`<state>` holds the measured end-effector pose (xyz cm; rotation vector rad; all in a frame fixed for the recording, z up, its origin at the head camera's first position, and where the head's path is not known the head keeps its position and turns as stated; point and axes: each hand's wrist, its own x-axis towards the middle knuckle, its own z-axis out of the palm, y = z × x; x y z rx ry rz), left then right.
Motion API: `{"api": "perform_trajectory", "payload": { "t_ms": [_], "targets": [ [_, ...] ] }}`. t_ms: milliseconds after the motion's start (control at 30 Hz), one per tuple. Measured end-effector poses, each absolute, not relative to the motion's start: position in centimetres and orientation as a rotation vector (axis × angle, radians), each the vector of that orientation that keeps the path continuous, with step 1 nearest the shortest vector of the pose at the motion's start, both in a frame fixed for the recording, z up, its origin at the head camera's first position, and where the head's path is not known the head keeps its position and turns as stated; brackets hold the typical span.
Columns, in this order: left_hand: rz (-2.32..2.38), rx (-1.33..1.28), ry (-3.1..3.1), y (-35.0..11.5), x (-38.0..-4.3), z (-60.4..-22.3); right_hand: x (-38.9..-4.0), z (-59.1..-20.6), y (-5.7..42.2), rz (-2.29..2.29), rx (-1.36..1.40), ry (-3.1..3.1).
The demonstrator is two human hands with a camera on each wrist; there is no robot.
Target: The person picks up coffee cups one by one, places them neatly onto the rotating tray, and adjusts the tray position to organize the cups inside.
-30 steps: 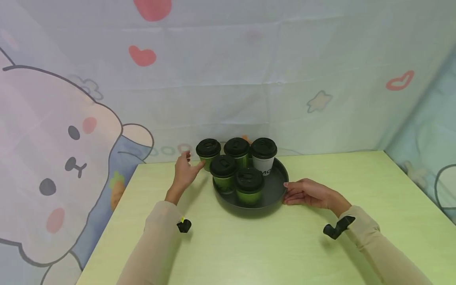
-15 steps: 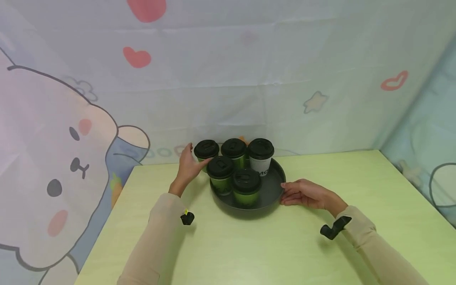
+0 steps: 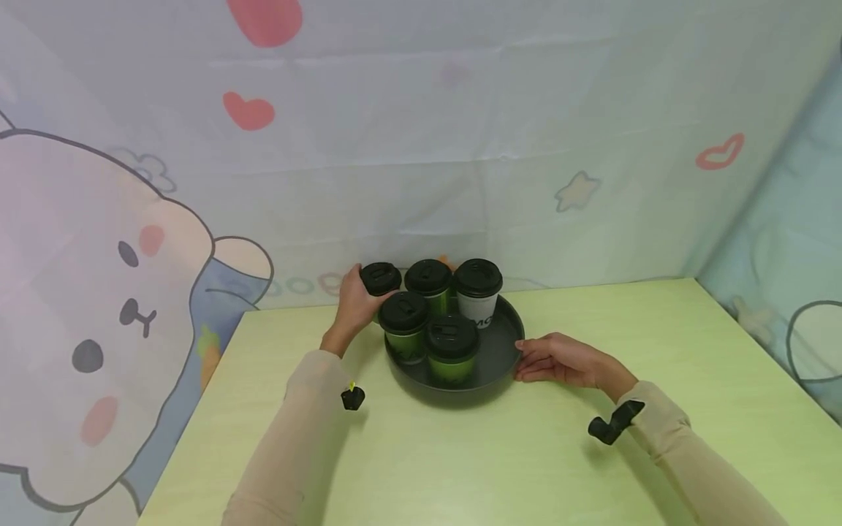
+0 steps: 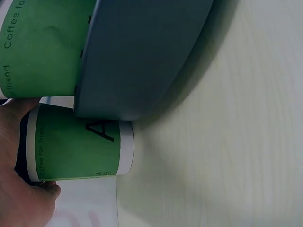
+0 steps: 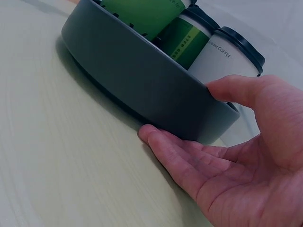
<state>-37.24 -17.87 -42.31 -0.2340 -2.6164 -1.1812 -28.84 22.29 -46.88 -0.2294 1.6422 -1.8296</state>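
Observation:
A dark grey round tray (image 3: 498, 358) bears a white paper cup (image 3: 476, 308) and several green paper cups, all with black lids. Just outside its left rim, another green paper cup (image 4: 78, 149) with a black lid (image 3: 381, 278) stands beside the tray. My left hand (image 3: 356, 304) grips this cup near its lid, thumb on the near side and fingers round the far side. My right hand (image 3: 567, 358) holds the tray's right edge; in the right wrist view the thumb lies at the rim and the fingers touch the lower side.
The pale wooden table (image 3: 447, 460) extends in front of the tray and to both sides. A printed cloth (image 3: 408, 131) hangs right behind the table's back edge, close to the rear cups.
My left hand has moved right and closed round the back left green cup, which it stood apart from a second ago. My right hand keeps its hold on the tray.

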Motion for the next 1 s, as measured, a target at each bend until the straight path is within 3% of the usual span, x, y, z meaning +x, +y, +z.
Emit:
{"api": "perform_trajectory", "payload": {
  "t_ms": [600, 1000],
  "targets": [
    [-1.204, -0.177, -2.617, -19.6, -36.2, -41.4, -29.4, -46.9, 22.1, -1.811, -0.214, 1.667],
    [-1.219, -0.233, -2.518, -21.3, -34.4, -36.7, -29.3, -46.6, 22.0, -1.792, -0.219, 1.690]
  ]
}}
